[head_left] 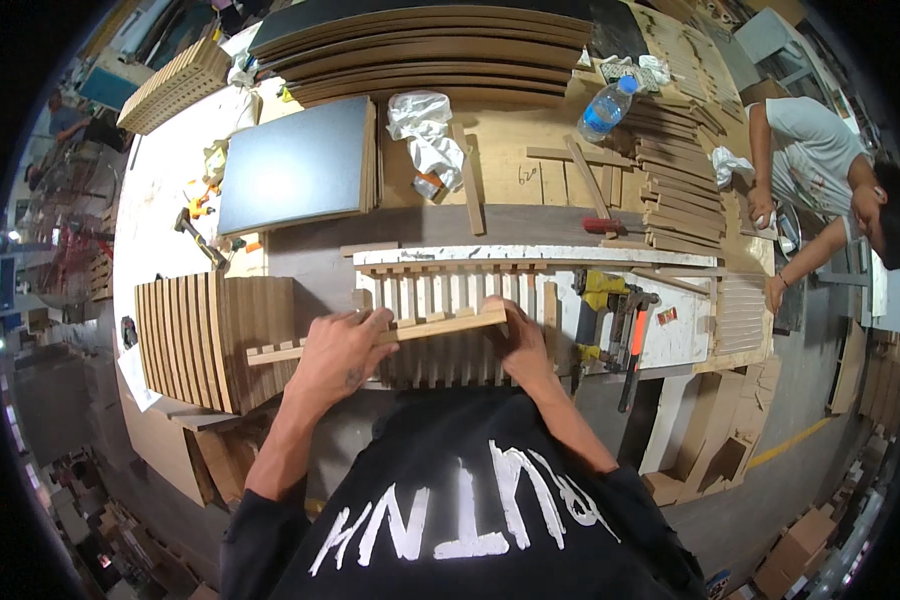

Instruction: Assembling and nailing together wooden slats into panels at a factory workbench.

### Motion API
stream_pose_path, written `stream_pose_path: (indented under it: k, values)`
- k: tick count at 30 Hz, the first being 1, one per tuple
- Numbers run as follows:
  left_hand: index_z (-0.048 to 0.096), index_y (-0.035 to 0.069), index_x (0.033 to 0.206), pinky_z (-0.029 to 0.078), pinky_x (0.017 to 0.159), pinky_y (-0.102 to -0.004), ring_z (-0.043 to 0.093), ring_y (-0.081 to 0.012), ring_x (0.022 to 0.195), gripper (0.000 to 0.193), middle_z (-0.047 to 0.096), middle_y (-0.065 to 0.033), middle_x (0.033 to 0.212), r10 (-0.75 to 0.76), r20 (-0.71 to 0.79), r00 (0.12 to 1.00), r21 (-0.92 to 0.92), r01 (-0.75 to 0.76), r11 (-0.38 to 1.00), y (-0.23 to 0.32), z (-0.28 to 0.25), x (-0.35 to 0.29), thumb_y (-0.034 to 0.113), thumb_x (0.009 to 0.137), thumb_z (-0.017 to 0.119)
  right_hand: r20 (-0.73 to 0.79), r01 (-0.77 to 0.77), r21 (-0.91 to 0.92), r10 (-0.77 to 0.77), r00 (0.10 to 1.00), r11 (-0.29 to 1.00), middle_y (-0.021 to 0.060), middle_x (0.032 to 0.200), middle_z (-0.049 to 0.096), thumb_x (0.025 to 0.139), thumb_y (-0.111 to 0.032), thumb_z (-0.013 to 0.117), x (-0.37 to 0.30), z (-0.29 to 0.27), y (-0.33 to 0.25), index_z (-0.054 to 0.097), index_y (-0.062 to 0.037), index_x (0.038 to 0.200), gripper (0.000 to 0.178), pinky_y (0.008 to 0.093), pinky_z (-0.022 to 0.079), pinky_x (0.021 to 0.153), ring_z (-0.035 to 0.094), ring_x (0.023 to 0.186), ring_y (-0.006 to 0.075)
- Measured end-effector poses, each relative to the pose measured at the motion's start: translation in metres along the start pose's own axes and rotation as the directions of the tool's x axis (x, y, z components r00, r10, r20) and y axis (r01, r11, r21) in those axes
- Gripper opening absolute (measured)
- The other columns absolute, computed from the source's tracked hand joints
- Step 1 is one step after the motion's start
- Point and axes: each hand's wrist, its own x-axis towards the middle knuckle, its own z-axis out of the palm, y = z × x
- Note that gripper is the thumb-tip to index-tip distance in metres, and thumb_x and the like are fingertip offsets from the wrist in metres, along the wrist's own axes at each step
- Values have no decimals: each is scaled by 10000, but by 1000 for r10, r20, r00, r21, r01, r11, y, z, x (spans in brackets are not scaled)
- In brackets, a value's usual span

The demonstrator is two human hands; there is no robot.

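Observation:
A long, narrow wooden strip with notches along one edge spans my two hands, its left end tilted slightly nearer to me. My left hand is closed round it left of its middle. At its right end, my right hand grips it with the thumb and fingers. Just beneath and beyond the strip, a row of parallel wooden slats stands in a white-topped jig. To the left of my left hand stands a block of upright boards.
Right of the slats lie a yellow-and-black power tool and a hammer. Another hammer, a stack of dark panels and a water bottle are farther off. A co-worker leans in at the right beside stacked strips.

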Motion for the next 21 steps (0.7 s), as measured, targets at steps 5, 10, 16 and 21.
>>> stream_pose_path:
  k: [5, 10, 16, 21]
  values:
    - [607, 60, 1083, 499, 724, -439, 643, -356, 852, 337, 666, -145, 907, 127, -113, 985, -3, -128, 992, 17, -11, 4, 153, 780, 723, -46, 42, 26, -41, 998, 999, 141, 1170, 662, 801, 34, 665, -3, -17, -9, 578, -38, 1178, 394, 365, 528, 888, 662, 1062, 320]
    - [622, 61, 1055, 515, 782, -432, 642, -314, 925, 374, 666, -123, 969, 227, -150, 962, 37, -224, 974, 41, -16, 16, 65, 687, 688, -145, 51, -70, -60, 988, 996, 168, 1260, 604, 782, -41, 718, -14, -42, -19, 555, -53, 1239, 485, 398, 491, 964, 594, 1161, 360]
    - [598, 57, 1045, 507, 775, -389, 651, -258, 947, 273, 657, -97, 967, 322, -96, 942, 0, -323, 946, 71, -6, 38, 62, 775, 633, -229, -19, -125, -10, 973, 992, 179, 1247, 605, 809, -72, 730, -39, -74, -3, 551, -41, 1230, 458, 401, 495, 949, 609, 1141, 343]
    - [597, 55, 1044, 506, 777, -387, 650, -269, 941, 285, 659, -104, 966, 368, -50, 928, -38, -370, 928, 86, -1, 59, 57, 761, 634, -281, -62, -167, 13, 960, 984, 189, 1228, 607, 819, -86, 732, -48, -91, -6, 549, -25, 1225, 449, 397, 482, 956, 603, 1135, 354]
